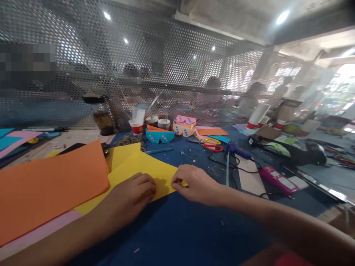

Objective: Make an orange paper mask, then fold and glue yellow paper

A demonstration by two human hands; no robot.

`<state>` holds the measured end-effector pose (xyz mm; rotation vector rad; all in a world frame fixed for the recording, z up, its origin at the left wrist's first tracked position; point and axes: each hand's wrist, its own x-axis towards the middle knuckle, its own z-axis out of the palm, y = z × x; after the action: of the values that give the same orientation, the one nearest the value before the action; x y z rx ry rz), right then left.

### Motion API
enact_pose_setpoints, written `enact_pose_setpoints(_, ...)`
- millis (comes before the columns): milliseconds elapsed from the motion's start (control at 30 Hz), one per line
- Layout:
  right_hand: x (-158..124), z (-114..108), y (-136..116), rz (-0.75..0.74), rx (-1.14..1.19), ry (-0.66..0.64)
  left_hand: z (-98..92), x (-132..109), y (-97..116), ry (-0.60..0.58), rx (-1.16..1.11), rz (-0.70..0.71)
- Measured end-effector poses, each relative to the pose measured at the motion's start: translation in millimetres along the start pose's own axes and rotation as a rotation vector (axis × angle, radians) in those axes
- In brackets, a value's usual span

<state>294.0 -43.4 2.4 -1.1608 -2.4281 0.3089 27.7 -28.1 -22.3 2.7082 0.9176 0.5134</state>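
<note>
Hands at a dark-blue tabletop (177,236). A flat, bright-yellow sheet (159,175), apparently paper or thin foam, lies at near centre, between and under the hands. The right hand (194,183) pinches its right corner between thumb and curled fingers. The left hand (135,194) rests over its near part, fingers bent; whether they grip the sheet or merely press it cannot be told.

Possible faults: a pull by the right hand against a firmly pressing left hand could crease or tear the pinched corner. The broad, matt-orange rectangular sheet (55,184) at left overlaps the yellow one and could be dragged along with it. A thin black cable (215,160) loops just beyond the right forearm; a wide sweep to the right could snag it.

Containers, far side: the red-and-white paper cup (137,127), left of centre, holds upright whitish pieces of uncertain material. The plain whitish paper cup (164,123) to its right has a thin stick rising from it; its other contents are hidden. At far left, a clear jar with a dark round lid (103,118) contains something brown, probably liquid.
</note>
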Motion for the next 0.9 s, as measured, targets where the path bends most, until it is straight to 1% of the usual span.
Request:
enact_pose_setpoints(100,10.8,13.9,-14.4,-0.019,0.016,-0.044,4.5,0.7,4.8,0.033,-0.024,-0.041)
enact_pose_setpoints(167,13.9,25.1,-17.7,-0.029,0.005,-0.024,6.7,-0.7,6.4,0.052,-0.051,-0.039)
enact_pose_setpoints(233,12.5,34.3,-17.1,-0.046,0.002,0.023,8.4,-2.6,6.7,0.058,-0.073,-0.033)
enact_pose_setpoints(300,7.9,39.0,-15.6,-0.06,-0.017,0.057,9.5,-3.8,6.5,0.062,-0.077,-0.033)
enact_pose_setpoints(400,1.4,36.8,-13.5,-0.066,-0.063,0.053,10.2,-4.1,6.6,0.066,-0.063,-0.046)
enact_pose_setpoints(467,0.4,32.0,-10.4,-0.035,-0.097,0.051,10.0,-4.3,7.1,0.064,-0.06,-0.054)
enact_pose_setpoints(500,1.1,29.5,-7.9,0.004,-0.121,0.061,9.7,-4.6,7.3,0.06,-0.061,-0.053)
enact_pose_setpoints(600,5.3,24.4,2.1,0.177,-0.206,0.105,7.3,-6.7,4.3,0.058,-0.049,-0.06)
enact_pose_setpoints(667,7.9,23.0,7.6,0.252,-0.221,0.099,4.3,-7.7,-3.2,0.088,-0.004,-0.093)
enact_pose_setpoints(767,9.6,22.1,10.4,0.273,-0.215,0.067,-2.1,-7.2,-24.2,0.165,0.127,-0.172)
enact_pose_setpoints(833,9.7,21.6,9.9,0.275,-0.212,0.048,-6.8,-6.5,-40.8,0.191,0.209,-0.269)
enact_pose_setpoints(900,9.8,21.0,9.4,0.283,-0.214,0.042,-11.2,-6.5,-54.3,0.192,0.23,-0.387)
